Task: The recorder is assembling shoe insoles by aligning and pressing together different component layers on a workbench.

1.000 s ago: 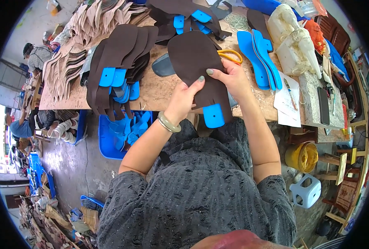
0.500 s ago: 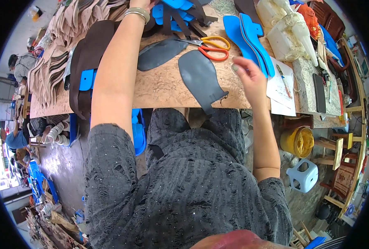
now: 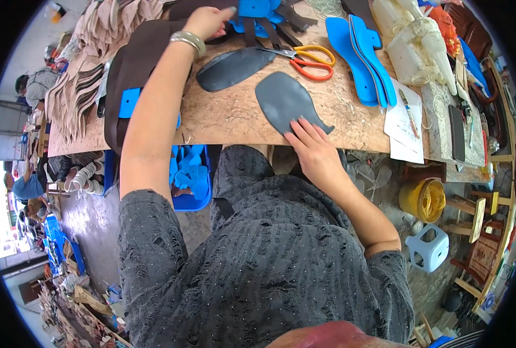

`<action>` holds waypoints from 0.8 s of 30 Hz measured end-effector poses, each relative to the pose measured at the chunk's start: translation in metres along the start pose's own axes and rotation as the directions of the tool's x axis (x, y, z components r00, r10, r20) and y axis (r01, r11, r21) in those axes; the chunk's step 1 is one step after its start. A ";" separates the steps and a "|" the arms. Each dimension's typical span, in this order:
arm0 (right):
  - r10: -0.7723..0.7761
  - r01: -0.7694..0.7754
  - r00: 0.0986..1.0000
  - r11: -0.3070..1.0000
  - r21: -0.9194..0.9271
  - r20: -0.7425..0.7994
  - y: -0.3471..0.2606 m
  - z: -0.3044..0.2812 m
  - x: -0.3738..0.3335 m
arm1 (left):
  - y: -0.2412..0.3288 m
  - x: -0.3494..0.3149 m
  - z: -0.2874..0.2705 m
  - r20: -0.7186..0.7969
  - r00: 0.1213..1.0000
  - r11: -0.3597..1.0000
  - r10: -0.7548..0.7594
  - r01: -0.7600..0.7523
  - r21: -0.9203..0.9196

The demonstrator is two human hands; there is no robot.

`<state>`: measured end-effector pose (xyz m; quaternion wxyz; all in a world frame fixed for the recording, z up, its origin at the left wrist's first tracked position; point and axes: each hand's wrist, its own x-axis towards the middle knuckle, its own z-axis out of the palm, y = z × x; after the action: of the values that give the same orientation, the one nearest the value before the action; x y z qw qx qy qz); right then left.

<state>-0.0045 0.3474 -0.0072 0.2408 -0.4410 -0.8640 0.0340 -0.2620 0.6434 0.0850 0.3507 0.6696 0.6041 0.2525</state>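
My right hand (image 3: 316, 152) lies with its fingers stretched out on the lower end of a dark grey, sole-shaped sheet (image 3: 284, 98) at the table's near edge. A second dark grey sole-shaped piece (image 3: 234, 68) lies to its left. Scissors (image 3: 310, 62) with one yellow and one red handle rest partly opened beyond the sheets, their tips by the second piece. My left hand (image 3: 207, 23), wearing a bangle, reaches to the far side beside blue sole pieces with dark straps (image 3: 253, 8). Its fingers are curled; what they grip is hidden.
Blue soles (image 3: 359, 64) stand right of the scissors, near white paper with a pen (image 3: 406, 116) and a phone (image 3: 457, 133). Stacked beige pieces (image 3: 75, 104) and dark brown material (image 3: 133, 64) occupy the left. Below are a blue crate (image 3: 194, 203), yellow bucket (image 3: 422, 200) and stool (image 3: 427, 248).
My right hand has come down and left from the air onto the grey sheet, whose near end now lies on the table. My left hand has moved slightly nearer. The view has shifted a little.
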 end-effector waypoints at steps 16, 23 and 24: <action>0.228 -0.158 0.961 0.917 0.366 -0.157 0.033 -0.088 0.009 | 0.031 -0.153 0.090 0.511 0.859 0.998 -0.012 0.038 -0.040; 0.055 -0.004 0.983 0.959 0.282 -0.172 0.031 -0.115 0.013 | -0.002 -0.204 0.114 0.418 0.907 0.916 -0.057 0.214 -0.340; 0.046 0.004 0.984 0.960 0.280 -0.172 0.032 -0.115 0.012 | 0.005 -0.216 0.110 0.615 0.786 0.896 -0.058 0.313 -0.316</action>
<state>0.0646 0.3584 0.0901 0.3761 -0.4129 -0.8210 0.1186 -0.2060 0.4125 0.0383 0.6742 0.5634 0.4639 0.1134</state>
